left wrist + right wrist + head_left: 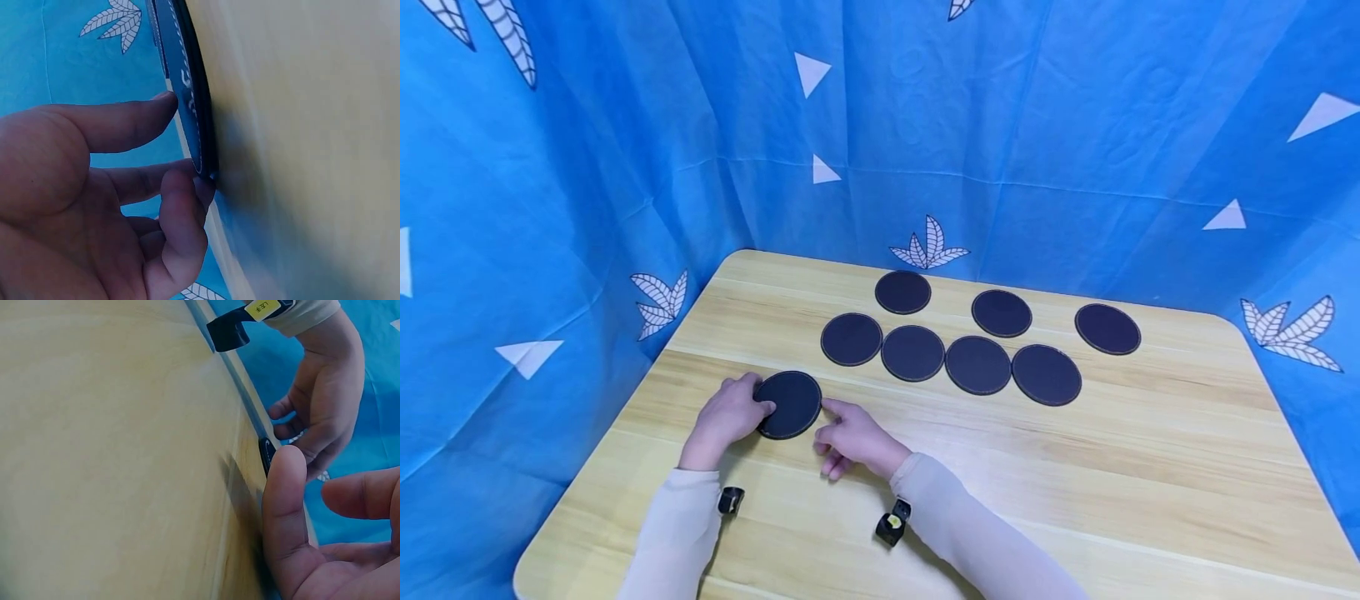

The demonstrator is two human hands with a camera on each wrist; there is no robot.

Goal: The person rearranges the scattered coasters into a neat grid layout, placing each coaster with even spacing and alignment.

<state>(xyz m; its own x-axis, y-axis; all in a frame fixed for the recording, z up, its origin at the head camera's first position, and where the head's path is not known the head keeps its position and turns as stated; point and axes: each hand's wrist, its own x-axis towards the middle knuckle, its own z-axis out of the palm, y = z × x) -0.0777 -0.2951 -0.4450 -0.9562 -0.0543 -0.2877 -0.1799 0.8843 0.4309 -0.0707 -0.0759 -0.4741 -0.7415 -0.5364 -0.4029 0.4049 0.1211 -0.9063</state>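
A round black coaster (pixel 795 406) with a stitched rim lies at the left front of the table. My left hand (pixel 727 414) grips its left side, thumb over the top and fingers at the edge. Up close in the left wrist view, the coaster (pixel 190 106) has a thick edge; I cannot tell if several are stacked. The index finger of my right hand (pixel 861 437) is extended to the coaster's right edge, the other fingers loosely bent. In the right wrist view, the right thumb stands apart and the coaster (pixel 267 453) is mostly hidden.
Behind, several coasters (pixel 913 353) lie in a touching row. Farther back, three more coasters (pixel 1002 313) are spaced apart near the rear edge. The wooden table (pixel 1150 467) has rounded corners, and a blue patterned curtain (pixel 925 100) hangs around it.
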